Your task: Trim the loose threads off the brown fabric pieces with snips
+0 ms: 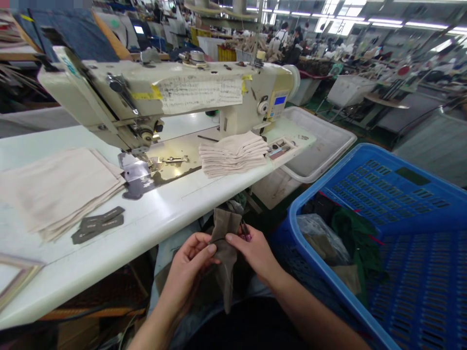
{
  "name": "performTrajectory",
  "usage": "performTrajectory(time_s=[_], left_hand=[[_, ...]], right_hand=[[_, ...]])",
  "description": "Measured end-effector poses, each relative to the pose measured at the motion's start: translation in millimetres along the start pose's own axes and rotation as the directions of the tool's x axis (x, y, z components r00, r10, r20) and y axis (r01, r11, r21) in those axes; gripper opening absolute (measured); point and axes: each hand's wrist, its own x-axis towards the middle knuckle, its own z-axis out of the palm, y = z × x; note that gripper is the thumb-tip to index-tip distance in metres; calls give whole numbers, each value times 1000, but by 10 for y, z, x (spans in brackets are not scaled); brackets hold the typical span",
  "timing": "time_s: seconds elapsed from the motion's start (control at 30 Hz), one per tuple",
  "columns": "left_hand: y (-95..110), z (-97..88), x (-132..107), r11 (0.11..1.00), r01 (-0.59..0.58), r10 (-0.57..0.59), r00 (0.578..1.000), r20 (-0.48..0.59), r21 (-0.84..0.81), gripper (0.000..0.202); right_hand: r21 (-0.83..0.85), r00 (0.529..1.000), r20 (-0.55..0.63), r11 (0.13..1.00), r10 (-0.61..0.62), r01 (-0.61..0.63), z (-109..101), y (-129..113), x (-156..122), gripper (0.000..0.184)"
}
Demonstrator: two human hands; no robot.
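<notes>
Below the table's front edge, both my hands hold a small grey-brown fabric piece (223, 243) over my lap. My left hand (189, 267) pinches its left side with thumb and fingers closed. My right hand (255, 250) grips the right side and also holds small pink-handled snips (245, 233) against the cloth. The fabric hangs down between the hands.
A cream sewing machine (175, 97) stands on the white table (153, 218). Beige fabric stacks lie left (54, 189) and right (233, 153) of the needle; dark grey strips (98, 224) sit near the front edge. A blue plastic crate (394, 233) with cloth stands right, a white bin (321, 146) behind it.
</notes>
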Motion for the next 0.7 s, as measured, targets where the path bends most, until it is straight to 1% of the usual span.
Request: performTrajectory(time_s=[0.07, 0.1, 0.13, 0.17, 0.2, 0.23, 0.27, 0.3, 0.33, 0.37, 0.43, 0.47, 0.5, 0.57, 0.6, 0.63, 0.7], left_hand=[[-24, -30, 40, 999, -3, 3, 1000, 0, 40, 37], [-38, -48, 68, 998, -12, 12, 1000, -1, 63, 39], [-52, -65, 97, 996, -25, 26, 1000, -8, 87, 41], [-64, -77, 126, 993, -42, 44, 999, -23, 111, 42], [-72, -83, 149, 989, -58, 64, 997, -43, 134, 44], [-76, -81, 167, 986, -69, 80, 995, -61, 154, 46], [-76, -70, 176, 983, -74, 87, 994, -70, 171, 46], [-71, -52, 177, 980, -73, 86, 994, -68, 183, 47], [-64, -29, 169, 980, -64, 76, 996, -56, 190, 46], [-54, -4, 154, 982, -52, 60, 997, -39, 184, 45], [-29, 33, 110, 990, -18, 18, 1000, 0, 142, 42], [-17, 41, 88, 993, -2, 1, 1000, 15, 116, 40], [-7, 38, 69, 996, 11, -13, 1000, 27, 87, 39], [4, 9, 49, 999, 29, -30, 999, 40, 22, 37], [3, -14, 48, 999, 37, -36, 998, 42, -10, 37], [-3, -38, 52, 998, 47, -45, 998, 44, -43, 37], [-26, -81, 70, 994, 76, -72, 996, 49, -84, 39]], right_hand=[[-8, 1000, 13, 1000, 8, -8, -42, 44, 15, 34], [-33, 1000, 2, 999, 5, -5, -74, 63, 26, 34], [-66, 999, -30, 998, -12, 10, -112, 75, 35, 33], [-104, 995, -86, 994, -47, 38, -151, 77, 38, 33], [-145, 981, -163, 986, -105, 81, -188, 65, 31, 33], [-193, 953, -242, 972, -183, 138, -217, 40, 11, 33], [-247, 916, -297, 948, -270, 199, -234, 4, -22, 32], [-306, 882, -311, 916, -353, 259, -235, -41, -68, 31], [-361, 869, -269, 879, -416, 310, -220, -90, -122, 29], [-411, 870, -188, 841, -456, 352, -188, -137, -179, 27], [-506, 875, 15, 752, -483, 423, -93, -210, -274, 23], [-559, 870, 99, 697, -483, 450, -41, -230, -302, 23], [-612, 865, 153, 642, -478, 463, 5, -238, -314, 24], [-696, 869, 206, 556, -451, 454, 63, -226, -298, 29], [-719, 873, 222, 533, -434, 447, 72, -211, -276, 31], [-726, 876, 240, 522, -418, 448, 70, -195, -250, 31], [-698, 869, 279, 535, -409, 476, 44, -164, -200, 22]])
